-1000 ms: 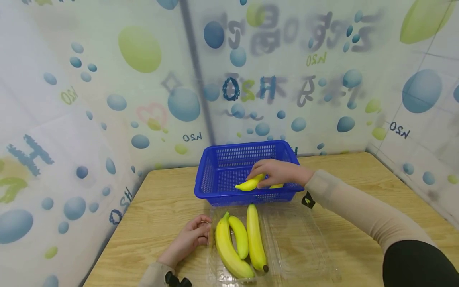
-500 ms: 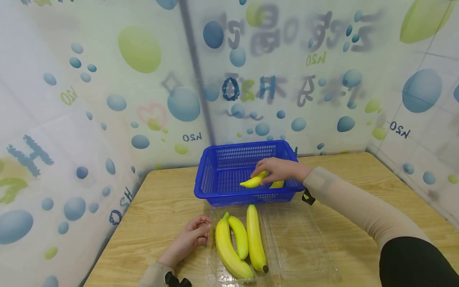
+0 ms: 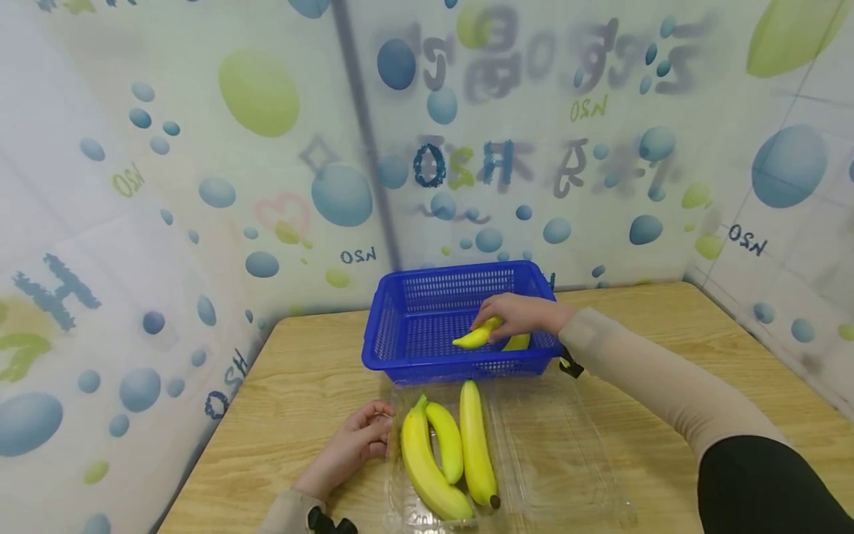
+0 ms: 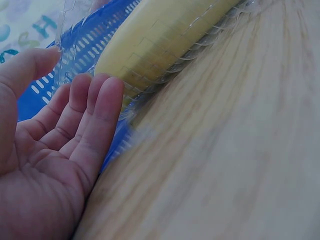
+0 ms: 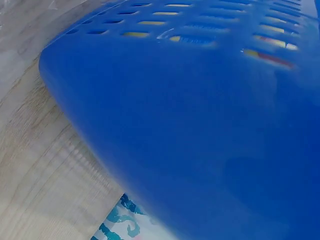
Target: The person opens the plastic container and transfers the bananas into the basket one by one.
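Note:
My right hand [image 3: 517, 315] holds a small yellow banana [image 3: 475, 338] inside the blue slotted basket [image 3: 375, 326], fingers and thumb around its upper part. A second banana [image 3: 517, 343] lies in the basket beneath that hand. Closer to me lies an unfolded clear plastic clamshell box [image 3: 560, 460]. Its left half bears a large curved banana [image 3: 427, 475], a smaller banana [image 3: 445, 443] and a straight one [image 3: 475, 445]. My left hand [image 4: 65, 135] is at the box's left edge, thumb tip by the rim and loosely bent fingers against the side wall.
Everything stands on a wooden table [image 3: 307, 356] with a patterned wall covering [image 3: 300, 163] behind and at both sides. The basket's outer wall [image 5: 165, 115] fills most of the right wrist view, hiding the right hand; yellow shows through its slots.
The right hand has shifted slightly right and back with the small banana, deeper over the basket. More of the banana beneath shows. The left hand and the box stay put.

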`<state>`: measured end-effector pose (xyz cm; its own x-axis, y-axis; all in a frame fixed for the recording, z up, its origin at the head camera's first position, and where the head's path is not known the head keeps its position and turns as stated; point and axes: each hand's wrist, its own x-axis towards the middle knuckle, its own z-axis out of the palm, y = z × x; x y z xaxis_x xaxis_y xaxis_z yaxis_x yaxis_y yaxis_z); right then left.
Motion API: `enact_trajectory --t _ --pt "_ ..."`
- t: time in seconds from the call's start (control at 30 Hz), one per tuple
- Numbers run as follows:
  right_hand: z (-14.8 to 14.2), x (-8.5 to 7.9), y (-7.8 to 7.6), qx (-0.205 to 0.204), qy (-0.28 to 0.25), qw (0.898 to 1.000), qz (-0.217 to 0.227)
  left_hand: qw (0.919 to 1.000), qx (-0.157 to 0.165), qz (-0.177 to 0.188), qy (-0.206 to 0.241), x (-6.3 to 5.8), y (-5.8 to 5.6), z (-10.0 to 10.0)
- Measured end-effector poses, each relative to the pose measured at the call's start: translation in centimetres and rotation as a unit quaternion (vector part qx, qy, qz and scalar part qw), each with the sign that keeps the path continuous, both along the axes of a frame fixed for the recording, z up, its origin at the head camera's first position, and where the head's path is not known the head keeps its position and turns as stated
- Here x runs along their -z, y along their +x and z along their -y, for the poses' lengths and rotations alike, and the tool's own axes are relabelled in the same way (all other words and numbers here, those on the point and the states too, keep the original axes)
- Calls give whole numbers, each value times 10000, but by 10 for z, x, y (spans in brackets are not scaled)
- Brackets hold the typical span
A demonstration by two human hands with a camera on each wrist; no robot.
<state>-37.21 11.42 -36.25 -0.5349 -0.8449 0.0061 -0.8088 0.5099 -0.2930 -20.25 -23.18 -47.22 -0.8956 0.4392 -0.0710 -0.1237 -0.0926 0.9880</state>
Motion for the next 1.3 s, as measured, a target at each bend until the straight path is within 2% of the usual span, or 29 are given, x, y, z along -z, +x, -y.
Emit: enact_trajectory --t 0.27,0.8,1.17,1.3 --pt "0 7 -5 -72 131 9999 -39 10000 -12 -20 -41 1 -1 0" --pt "-6 20 -10 108 442 9989 -77 9999 21 -120 59 2 -3 -3" --pt "-7 25 -11 278 542 9979 203 9999 -25 -92 32 2 -1 -2" --pt "-6 24 -11 196 551 9981 217 9999 -21 -149 76 2 -1 0"
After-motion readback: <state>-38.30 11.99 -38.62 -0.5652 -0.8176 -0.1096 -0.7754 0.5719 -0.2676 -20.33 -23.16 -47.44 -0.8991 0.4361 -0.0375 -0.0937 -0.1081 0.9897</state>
